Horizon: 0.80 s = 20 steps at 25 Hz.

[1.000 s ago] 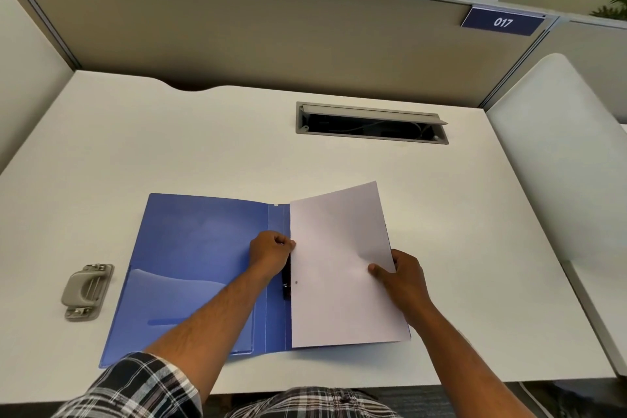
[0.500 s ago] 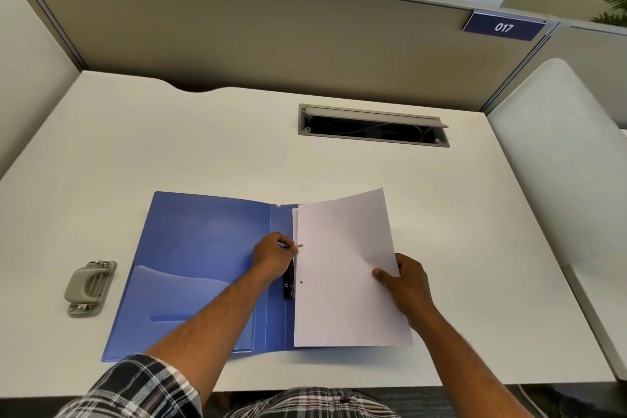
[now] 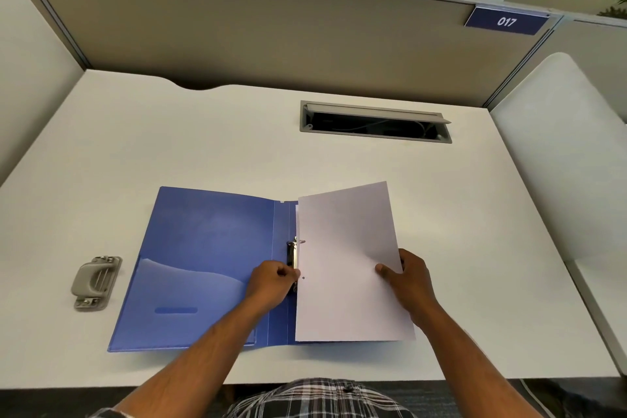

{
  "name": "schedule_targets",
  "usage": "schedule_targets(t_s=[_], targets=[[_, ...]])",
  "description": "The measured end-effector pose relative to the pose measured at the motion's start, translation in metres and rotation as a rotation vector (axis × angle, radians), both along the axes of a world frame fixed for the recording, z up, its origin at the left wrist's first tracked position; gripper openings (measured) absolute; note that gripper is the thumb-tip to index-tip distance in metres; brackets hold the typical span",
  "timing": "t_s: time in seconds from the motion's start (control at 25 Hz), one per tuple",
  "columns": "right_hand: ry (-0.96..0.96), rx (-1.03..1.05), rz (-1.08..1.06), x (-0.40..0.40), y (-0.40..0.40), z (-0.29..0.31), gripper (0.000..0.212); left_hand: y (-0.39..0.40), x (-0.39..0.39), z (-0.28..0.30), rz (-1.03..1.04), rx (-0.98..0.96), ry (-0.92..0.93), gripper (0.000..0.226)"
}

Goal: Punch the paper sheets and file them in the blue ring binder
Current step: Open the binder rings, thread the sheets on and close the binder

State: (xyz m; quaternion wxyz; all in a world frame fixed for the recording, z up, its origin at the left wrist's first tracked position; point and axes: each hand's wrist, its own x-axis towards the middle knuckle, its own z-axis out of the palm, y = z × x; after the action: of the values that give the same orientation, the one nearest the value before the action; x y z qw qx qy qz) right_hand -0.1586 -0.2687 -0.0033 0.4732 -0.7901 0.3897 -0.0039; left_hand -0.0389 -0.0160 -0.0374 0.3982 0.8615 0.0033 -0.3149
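Fingers (image 3: 385, 270) pinch paper sheets (image 3: 346, 265) over blue ring binder (image 3: 210, 248).

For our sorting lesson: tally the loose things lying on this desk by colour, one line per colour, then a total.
Blue: 1, the open ring binder
White: 1, the paper sheets, counted as one stack
Grey: 1, the hole punch
Total: 3

The only writing to be read is "017", in slanted white digits on a dark blue plate (image 3: 506, 21) fixed at the top edge of the partition wall (image 3: 271, 34), up at the far right. Nothing else in sight carries any legible text or brand.
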Motion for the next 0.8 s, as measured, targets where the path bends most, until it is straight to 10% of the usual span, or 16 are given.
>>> schedule_targets(t_s=[0.8], targets=[[0.069, -0.013, -0.1, -0.004, -0.005, -0.019, 0.038, 0.001, 0.003, 0.001, -0.085, 0.0, -0.026, 0.003]])
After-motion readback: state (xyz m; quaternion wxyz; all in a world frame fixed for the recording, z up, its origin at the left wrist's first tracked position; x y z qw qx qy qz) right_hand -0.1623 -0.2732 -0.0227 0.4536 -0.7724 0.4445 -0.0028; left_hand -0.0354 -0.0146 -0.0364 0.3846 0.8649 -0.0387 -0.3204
